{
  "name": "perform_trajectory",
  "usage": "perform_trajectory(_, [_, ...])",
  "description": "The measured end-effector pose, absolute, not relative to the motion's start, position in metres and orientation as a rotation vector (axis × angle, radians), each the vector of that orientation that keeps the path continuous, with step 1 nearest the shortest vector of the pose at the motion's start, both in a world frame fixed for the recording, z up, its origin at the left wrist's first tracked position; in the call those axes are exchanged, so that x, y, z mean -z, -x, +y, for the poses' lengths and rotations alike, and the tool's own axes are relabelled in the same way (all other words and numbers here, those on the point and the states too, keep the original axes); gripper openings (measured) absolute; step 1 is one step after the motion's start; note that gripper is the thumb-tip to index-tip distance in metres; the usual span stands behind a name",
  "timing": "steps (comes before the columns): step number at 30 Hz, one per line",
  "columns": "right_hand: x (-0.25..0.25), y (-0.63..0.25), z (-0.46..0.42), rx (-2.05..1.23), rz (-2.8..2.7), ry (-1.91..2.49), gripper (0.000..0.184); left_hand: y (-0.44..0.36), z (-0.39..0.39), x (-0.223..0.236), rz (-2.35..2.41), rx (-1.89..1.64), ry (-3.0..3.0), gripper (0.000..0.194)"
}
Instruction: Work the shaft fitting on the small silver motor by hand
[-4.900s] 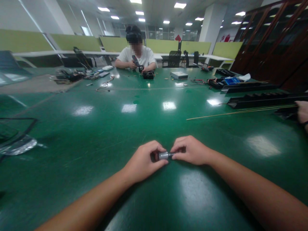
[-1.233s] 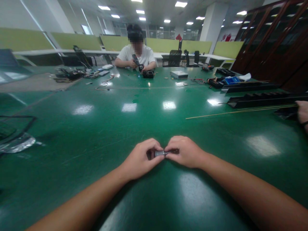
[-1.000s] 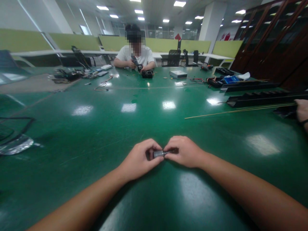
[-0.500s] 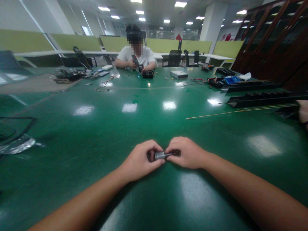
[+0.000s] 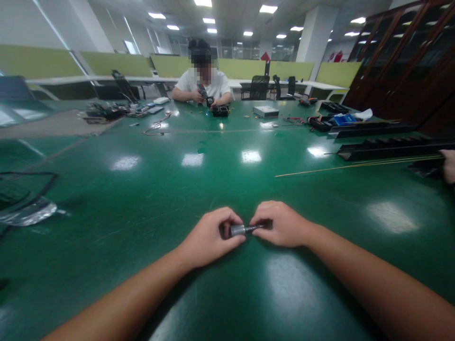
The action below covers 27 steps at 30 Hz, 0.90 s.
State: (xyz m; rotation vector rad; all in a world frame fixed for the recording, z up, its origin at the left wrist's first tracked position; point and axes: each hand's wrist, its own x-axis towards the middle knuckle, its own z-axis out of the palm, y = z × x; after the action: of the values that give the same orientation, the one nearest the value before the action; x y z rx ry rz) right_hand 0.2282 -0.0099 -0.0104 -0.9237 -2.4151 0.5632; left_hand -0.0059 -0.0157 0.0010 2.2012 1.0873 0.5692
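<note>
Just above the green table, a small silver cylinder points its thin dark shaft to the right; it looks like a little motor, though I cannot tell for sure. My left hand is closed around the cylinder, thumb below and fingers above. From the other side, the thumb and forefinger of my right hand come together on the shaft in a loose pinch. The shaft's far end runs into the shade inside my right hand.
Across the green table a person handles a dark device. Long thin rods and black channels lie at right, near another person's hand. A grey box stands at the back, a clear plastic item at left.
My right hand has shifted slightly to the right, away from the cylinder, so more of the shaft shows between my hands. My left hand keeps its hold.
</note>
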Motion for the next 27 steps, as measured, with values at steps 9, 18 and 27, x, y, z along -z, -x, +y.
perform_trajectory(9, [0.006, -0.234, -0.008, -0.611, -2.405, 0.899, 0.011, 0.008, -0.016, 0.001, 1.089, -0.552, -2.195, 0.018])
perform_trajectory(18, [0.003, -0.239, -0.007, -0.647, -2.412, 0.947, 0.011, 0.006, -0.015, 0.002, 1.088, -0.564, -2.187, 0.018])
perform_trajectory(27, [0.002, -0.242, -0.005, -0.657, -2.424, 0.969, 0.009, 0.009, -0.016, 0.001, 1.085, -0.568, -2.182, 0.019])
